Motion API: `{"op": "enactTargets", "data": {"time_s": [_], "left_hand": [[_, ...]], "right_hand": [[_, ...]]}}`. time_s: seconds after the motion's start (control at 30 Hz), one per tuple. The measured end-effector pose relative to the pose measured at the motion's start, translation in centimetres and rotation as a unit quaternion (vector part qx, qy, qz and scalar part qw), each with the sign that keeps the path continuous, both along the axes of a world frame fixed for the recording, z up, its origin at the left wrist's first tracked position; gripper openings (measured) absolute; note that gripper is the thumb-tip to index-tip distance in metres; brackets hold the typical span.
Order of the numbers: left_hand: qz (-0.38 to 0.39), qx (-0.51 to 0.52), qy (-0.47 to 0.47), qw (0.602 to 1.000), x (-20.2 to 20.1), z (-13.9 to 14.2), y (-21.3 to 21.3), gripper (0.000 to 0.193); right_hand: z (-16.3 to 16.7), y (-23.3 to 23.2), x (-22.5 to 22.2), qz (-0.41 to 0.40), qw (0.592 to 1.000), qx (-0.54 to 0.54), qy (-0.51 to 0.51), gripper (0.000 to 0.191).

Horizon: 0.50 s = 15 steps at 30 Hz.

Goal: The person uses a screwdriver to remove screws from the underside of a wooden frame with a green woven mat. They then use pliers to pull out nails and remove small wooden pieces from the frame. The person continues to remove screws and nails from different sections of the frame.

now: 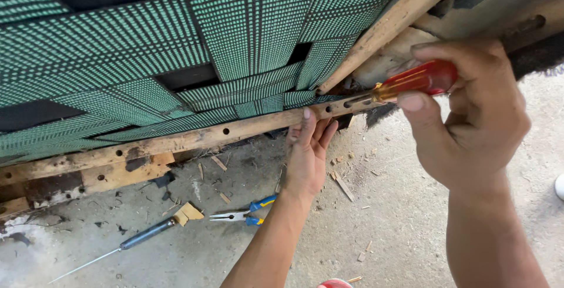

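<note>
1. Webbing of green and black woven straps fills the upper left, stretched above the wooden rail, the landmark for all that follows.
2. Below the rail's left stretch, on the concrete floor, a blue-handled awl lies slanted, its thin shaft pointing down-left.
3. Right of the awl, pliers with blue and yellow grips rest flat on the floor, nose pointing left, beside a small wood scrap.
4. The left hand reaches up from below, fingertips pressed against the rail's underside near its right end; it is open and flat, grasping nothing.
5. Wood splinters lie scattered under that spot.
6. The right hand is closed around the red handle of a screwdriver, thumb laid over the handle's lower side.
7. The screwdriver juts left out of the fist, its long axis nearly level and tilted slightly down toward the left, with the tip meeting the rail's right end, just above the left hand's fingertips.
</note>
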State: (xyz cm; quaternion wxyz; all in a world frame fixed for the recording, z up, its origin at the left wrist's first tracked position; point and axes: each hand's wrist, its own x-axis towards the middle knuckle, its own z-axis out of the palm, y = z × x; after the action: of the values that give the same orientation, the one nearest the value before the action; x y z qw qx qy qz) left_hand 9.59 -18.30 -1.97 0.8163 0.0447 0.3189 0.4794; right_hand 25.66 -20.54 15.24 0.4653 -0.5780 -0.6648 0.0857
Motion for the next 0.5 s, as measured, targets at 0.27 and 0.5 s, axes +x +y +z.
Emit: {"op": "enactTargets", "data": {"time_s": [0.27,0.5], "left_hand": [[0.01,0.02,0.075,0.997,-0.1,-0.2,-0.2,0.051],[-0.002,0.063,0.083,0.995,-0.1,-1.8,0.5,0.051]], "right_hand": [[-0.5,-0.4,0.4,0.024,1.0,-0.001,0.004,0.038],[-1.7,-1.6,0.3,-0.06,0.998,-0.025,0.026,0.036]]}}
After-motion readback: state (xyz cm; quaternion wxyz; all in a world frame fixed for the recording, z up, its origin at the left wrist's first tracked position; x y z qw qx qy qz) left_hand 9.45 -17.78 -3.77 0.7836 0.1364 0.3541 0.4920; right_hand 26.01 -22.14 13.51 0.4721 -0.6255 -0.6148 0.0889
